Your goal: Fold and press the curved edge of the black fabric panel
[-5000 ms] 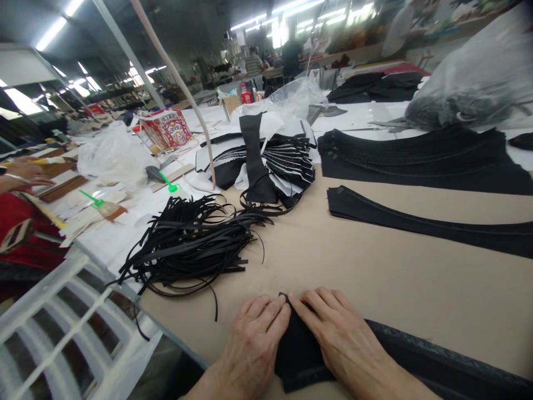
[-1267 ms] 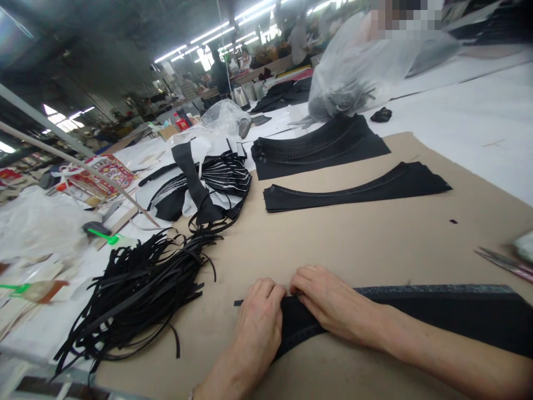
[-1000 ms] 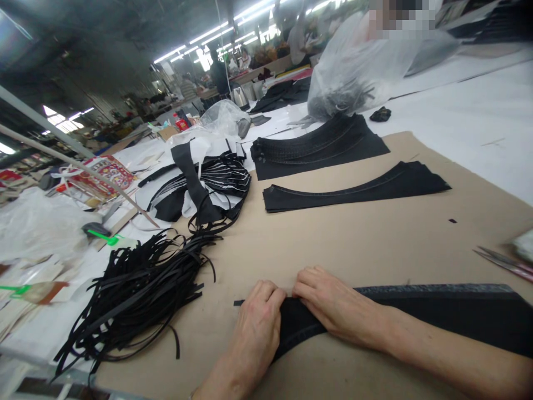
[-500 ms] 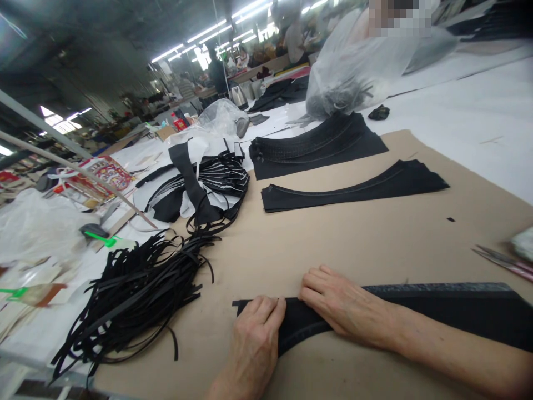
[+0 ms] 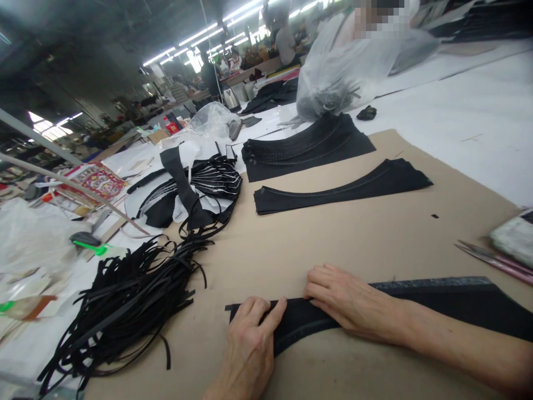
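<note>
A long curved black fabric piece (image 5: 437, 303) lies across the brown board (image 5: 353, 233) in front of me. My left hand (image 5: 250, 344) rests on its left end, fingers curled and pressing the top edge where a narrow strip sticks out. My right hand (image 5: 350, 303) lies flat on the piece just to the right, fingers stretched out along the upper edge.
A tangle of black strips (image 5: 129, 300) lies at the left. Two stacks of curved black pieces (image 5: 341, 186) (image 5: 303, 147) lie farther back. Scissors (image 5: 491, 258) sit at the right edge. A plastic bag (image 5: 341, 66) and other people are at the back.
The head turned from left to right over the table. My hands have spread apart along the piece's top edge, and a narrow black strip end now shows left of my left hand.
</note>
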Demonstrator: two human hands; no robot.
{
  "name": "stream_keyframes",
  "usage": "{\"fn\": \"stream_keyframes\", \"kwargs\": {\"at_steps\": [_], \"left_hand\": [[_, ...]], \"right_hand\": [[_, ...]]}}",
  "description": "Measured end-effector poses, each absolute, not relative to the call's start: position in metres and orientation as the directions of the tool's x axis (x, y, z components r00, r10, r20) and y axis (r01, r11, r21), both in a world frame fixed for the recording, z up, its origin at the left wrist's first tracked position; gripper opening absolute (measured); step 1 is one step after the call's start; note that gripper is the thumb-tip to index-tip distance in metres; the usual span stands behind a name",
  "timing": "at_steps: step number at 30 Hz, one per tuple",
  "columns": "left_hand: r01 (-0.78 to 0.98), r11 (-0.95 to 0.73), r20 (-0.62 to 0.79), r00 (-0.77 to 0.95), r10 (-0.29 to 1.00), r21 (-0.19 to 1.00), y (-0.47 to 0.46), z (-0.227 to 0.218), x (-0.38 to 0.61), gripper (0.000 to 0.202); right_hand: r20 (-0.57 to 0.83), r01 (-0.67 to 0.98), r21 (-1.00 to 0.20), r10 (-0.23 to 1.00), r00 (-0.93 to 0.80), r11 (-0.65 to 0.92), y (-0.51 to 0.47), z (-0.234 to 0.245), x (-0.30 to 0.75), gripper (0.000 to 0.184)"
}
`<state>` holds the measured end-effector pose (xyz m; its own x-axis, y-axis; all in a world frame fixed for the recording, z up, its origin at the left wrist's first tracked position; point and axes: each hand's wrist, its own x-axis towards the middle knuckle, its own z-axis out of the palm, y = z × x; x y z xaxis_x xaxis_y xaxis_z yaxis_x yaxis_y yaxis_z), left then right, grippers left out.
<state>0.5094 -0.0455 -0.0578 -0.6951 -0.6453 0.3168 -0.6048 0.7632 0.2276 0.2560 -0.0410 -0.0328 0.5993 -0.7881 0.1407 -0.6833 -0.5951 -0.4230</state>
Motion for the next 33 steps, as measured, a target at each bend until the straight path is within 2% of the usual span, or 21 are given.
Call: {"fn": "stream_keyframes", "kwargs": {"at_steps": [8, 14, 21, 26, 33], "left_hand": [[-0.610, 0.777, 0.345, -0.704, -0.621, 0.155, -0.046, -0.058, 0.507, 0.047], [-0.614, 0.786, 0.447, -0.686, -0.575, 0.068, -0.045, -0.060, 0.504, 0.043], [-0.520, 0.843, 0.363, -0.765, -0.532, 0.138, -0.050, -0.062, 0.504, 0.041], [-0.536, 0.841, 0.285, -0.796, -0.534, 0.078, -0.049, -0.059, 0.500, 0.048], [-0.521, 0.854, 0.314, -0.811, -0.493, -0.004, -0.050, -0.056, 0.493, 0.045]], "right_hand": [[0.166, -0.673, -0.410, -0.776, 0.608, -0.615, -0.039, -0.032, 0.247, 0.019], [0.210, -0.649, -0.342, -0.728, 0.652, -0.680, -0.037, -0.037, 0.238, 0.020], [0.230, -0.657, -0.266, -0.708, 0.668, -0.706, -0.034, -0.037, 0.229, 0.021], [0.251, -0.642, -0.254, -0.691, 0.678, -0.723, -0.030, -0.036, 0.223, 0.024], [0.268, -0.615, -0.226, -0.656, 0.706, -0.755, -0.028, -0.037, 0.217, 0.025]]}}
